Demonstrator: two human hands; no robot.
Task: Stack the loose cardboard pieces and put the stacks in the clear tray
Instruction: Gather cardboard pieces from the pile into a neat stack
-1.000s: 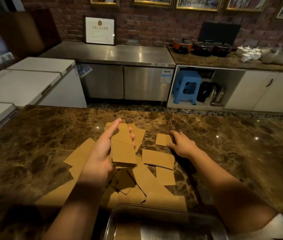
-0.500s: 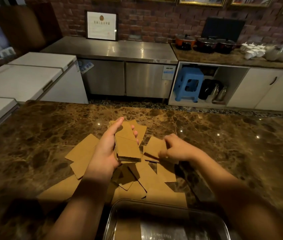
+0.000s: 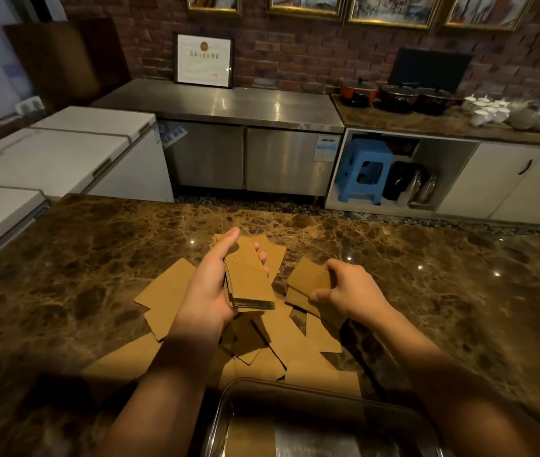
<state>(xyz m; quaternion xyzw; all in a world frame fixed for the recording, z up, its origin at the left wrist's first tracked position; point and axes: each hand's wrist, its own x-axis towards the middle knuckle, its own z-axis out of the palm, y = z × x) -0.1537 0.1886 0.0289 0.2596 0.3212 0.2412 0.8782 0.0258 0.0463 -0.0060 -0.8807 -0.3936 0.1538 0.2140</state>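
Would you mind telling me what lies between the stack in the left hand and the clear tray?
In the head view, loose cardboard pieces overlap on the marble counter between the stack and the clear tray.

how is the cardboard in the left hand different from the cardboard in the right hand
The left hand grips a thick stack of cardboard, edges roughly lined up. The right hand pinches a thin cardboard piece, perhaps with another beneath. The stack lies nearly flat across the palm; the piece tilts. Both are plain brown, held above the counter.
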